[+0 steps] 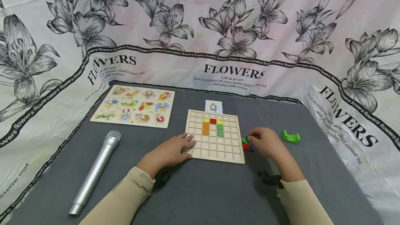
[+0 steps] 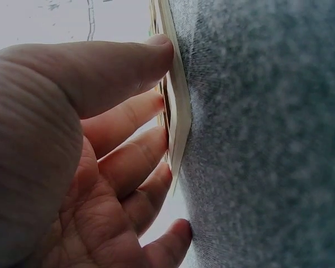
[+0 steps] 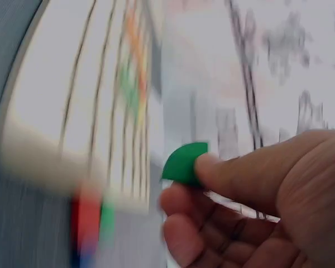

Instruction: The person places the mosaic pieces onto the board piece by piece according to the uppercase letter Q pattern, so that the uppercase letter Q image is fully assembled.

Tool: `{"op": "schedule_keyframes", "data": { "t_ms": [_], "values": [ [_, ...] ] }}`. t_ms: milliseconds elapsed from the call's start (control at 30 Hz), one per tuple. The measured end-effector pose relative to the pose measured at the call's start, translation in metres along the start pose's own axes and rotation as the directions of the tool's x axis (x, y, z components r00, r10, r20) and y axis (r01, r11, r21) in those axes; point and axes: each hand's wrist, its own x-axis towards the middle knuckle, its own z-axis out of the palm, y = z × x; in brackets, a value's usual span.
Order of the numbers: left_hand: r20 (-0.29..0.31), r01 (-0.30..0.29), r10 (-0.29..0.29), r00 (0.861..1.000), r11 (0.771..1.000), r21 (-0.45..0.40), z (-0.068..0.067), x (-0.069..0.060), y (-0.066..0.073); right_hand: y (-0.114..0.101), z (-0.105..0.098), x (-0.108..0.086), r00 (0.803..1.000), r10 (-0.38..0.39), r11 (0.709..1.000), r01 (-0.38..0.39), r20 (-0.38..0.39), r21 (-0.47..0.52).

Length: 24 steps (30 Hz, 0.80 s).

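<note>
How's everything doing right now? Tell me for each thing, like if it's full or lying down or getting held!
Board: flat, partly filled.
Green piece: pinched, off the board.
Loose pieces: lying beside the board.
Left hand: touching the board's edge.
Right hand: pinching the green piece.
Card: pattern up.
Bug puzzle: flat, bugs facing up.
Microphone: lying on its side.
Green block: hollow side up.
</note>
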Motion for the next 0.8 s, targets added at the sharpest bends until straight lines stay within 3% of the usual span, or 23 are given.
{"op": "schedule_keyframes", "data": {
  "t_ms": [167, 300, 500, 800],
  "values": [
    [0.002, -0.002, 0.002, 1.000, 1.000, 0.003, 0.000, 0.001, -0.002, -0.053, 0.034, 0.035, 0.993, -0.100, 0.984, 0.088, 0.068, 0.158],
    [0.002, -0.011, 0.011, 1.000, 1.000, -0.006, -0.001, 0.001, -0.003, -0.075, 0.064, 0.058, 0.991, -0.112, 0.980, 0.097, 0.080, 0.173],
    [-0.003, -0.014, 0.014, 1.000, 1.000, -0.004, 0.001, 0.003, -0.001, -0.080, 0.083, 0.065, 0.998, -0.056, 0.991, 0.051, 0.031, 0.124],
    [0.007, 0.000, 0.000, 1.000, 1.000, -0.009, -0.001, 0.000, -0.002, -0.080, 0.088, 0.063, 0.997, -0.076, 0.992, 0.074, 0.016, 0.105]
  ]
}}
